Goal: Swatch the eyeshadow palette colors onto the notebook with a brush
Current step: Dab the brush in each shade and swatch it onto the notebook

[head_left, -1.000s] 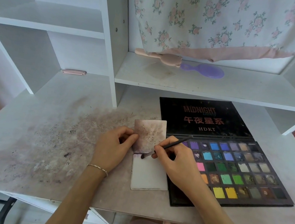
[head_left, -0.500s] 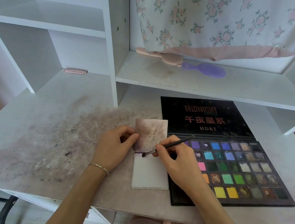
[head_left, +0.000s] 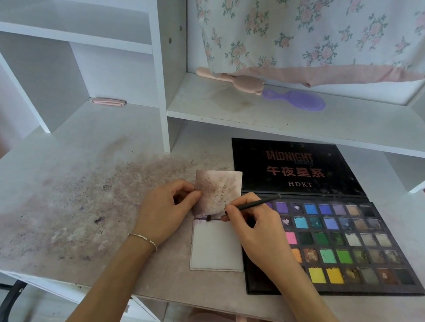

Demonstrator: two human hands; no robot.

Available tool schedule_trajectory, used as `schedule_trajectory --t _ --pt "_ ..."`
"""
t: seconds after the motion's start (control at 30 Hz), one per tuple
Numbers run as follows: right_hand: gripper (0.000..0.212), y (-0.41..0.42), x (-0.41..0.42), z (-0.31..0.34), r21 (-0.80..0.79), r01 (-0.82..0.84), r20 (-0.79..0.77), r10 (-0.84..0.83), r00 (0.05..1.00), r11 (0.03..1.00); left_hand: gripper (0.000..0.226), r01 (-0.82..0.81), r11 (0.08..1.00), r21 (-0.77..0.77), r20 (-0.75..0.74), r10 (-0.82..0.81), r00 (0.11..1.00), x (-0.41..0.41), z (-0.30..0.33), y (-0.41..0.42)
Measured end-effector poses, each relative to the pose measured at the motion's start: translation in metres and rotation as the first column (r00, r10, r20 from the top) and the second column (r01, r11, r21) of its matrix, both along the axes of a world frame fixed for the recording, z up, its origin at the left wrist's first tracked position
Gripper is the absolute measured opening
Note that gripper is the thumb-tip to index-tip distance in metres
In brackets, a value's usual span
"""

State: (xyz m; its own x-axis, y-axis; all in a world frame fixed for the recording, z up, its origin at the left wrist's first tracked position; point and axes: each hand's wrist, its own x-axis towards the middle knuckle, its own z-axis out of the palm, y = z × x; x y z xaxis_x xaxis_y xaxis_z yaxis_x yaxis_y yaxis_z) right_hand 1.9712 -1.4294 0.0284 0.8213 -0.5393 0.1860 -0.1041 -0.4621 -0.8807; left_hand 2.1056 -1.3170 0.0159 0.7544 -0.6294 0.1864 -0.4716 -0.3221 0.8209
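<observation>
On the counter (head_left: 70,195), the right hand (head_left: 256,229) is pinching the brush (head_left: 254,204), tip touching the notebook (head_left: 217,246) beside the open palette (head_left: 344,242), while the left hand (head_left: 163,211) is pinching its flipped-up page.

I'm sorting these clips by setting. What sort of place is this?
Probably a home bedroom or dressing corner: a white desk with built-in shelves, hairbrushes on a shelf, and floral fabric hanging behind.

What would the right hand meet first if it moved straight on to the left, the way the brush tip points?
Probably the left hand. The right hand holds the brush with its tip on the notebook near the fold, pointing left. The left hand's thumb pinches the upper page just beyond, though depth is unclear.
</observation>
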Motion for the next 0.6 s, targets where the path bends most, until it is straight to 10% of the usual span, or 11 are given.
schedule_trajectory --t 0.3,0.6 --pt "0.014 -0.010 -0.009 0.008 0.205 0.148 0.290 -0.204 0.935 0.968 0.007 -0.016 1.000 0.003 -0.015 0.016 1.000 0.000 0.000 -0.001" --pt "0.017 -0.049 -0.038 0.011 0.183 0.293 0.241 -0.332 0.912 0.938 0.006 -0.019 1.000 0.003 -0.002 0.019 1.000 0.001 0.000 -0.002"
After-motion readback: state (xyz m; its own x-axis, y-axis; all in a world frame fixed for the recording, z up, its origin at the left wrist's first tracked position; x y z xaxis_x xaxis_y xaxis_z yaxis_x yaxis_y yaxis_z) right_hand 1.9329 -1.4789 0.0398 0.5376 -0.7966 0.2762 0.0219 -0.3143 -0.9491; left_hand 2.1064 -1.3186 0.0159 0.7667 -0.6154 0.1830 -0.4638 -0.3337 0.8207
